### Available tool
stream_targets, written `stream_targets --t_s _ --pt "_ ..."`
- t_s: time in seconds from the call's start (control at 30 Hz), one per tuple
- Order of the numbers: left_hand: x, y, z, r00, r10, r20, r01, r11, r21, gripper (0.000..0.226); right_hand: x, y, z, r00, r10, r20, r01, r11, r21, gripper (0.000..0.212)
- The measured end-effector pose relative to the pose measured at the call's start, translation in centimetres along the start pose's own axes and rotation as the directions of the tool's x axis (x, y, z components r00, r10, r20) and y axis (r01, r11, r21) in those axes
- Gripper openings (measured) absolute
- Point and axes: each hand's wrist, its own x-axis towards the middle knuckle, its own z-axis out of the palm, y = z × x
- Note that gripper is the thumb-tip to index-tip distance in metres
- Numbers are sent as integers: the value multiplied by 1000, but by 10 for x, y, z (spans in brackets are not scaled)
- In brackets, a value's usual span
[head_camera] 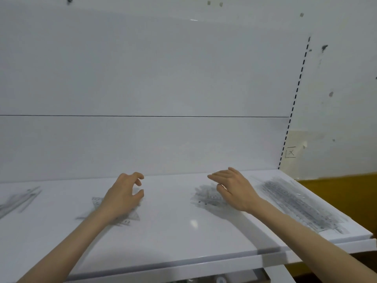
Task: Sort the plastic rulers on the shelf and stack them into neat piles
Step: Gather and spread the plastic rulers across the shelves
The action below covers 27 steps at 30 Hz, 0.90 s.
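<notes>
Clear plastic rulers lie in groups on the white shelf [183, 237]. A few triangular set squares [130, 218] overlap at centre left, under my left hand [122, 196], which hovers above them with fingers loosely curled and nothing in it. A small heap of clear rulers [204, 198] sits at centre right; my right hand [232, 188] is just over its right side with fingers relaxed, holding nothing. A long pile of straight rulers [299, 205] lies along the right end. More straight rulers [18, 199] lie at the far left.
A white back panel [142, 78] rises behind the shelf. A slotted upright [293, 103] marks its right edge, with a marked wall beyond. The shelf's front edge [183, 266] runs across the bottom, and its right end drops to a yellow-brown surface [346, 193].
</notes>
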Motion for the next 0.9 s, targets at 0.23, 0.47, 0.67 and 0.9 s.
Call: stream_targets --t_s 0.23,0.47,0.67,0.9 --pt "-18 -61 -57 998 -11 -56 12 999 33 30 57 -105 40 987 -107 -123 121 986 118 43" --pt "-39 -163 -132 992 -63 -108 73 993 92 23 123 -208 77 979 -176 -102 187 976 113 43" --pt "-88 -272 -206 976 -174 -133 192 972 135 24 178 -307 120 993 -116 18 109 968 226 43" --pt "-135 -355 -246 962 -258 -90 268 957 116 26 228 -408 174 957 -165 237 91 951 296 44"
